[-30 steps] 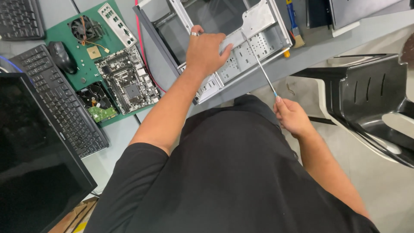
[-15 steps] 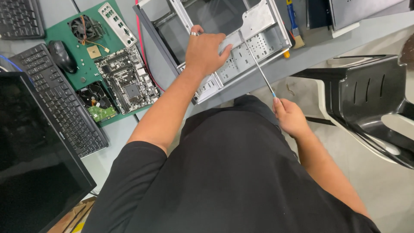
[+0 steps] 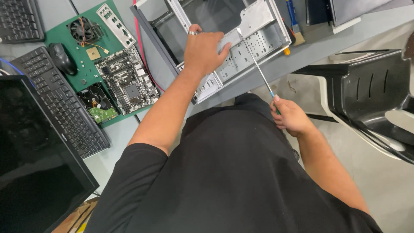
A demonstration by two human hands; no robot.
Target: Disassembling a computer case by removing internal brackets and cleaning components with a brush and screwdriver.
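1. The right hand closes around a long screwdriver, its tip inside the computer case.
2. The left hand clasps the case's edge.
3. The case lies open on the grey tabletop, beside a motherboard.

You have one view only — the head camera, looking steeply down over your own torso. The table runs across the top, 10 to 2 o'clock, close; floor lies at 4 — no second view to overlap.
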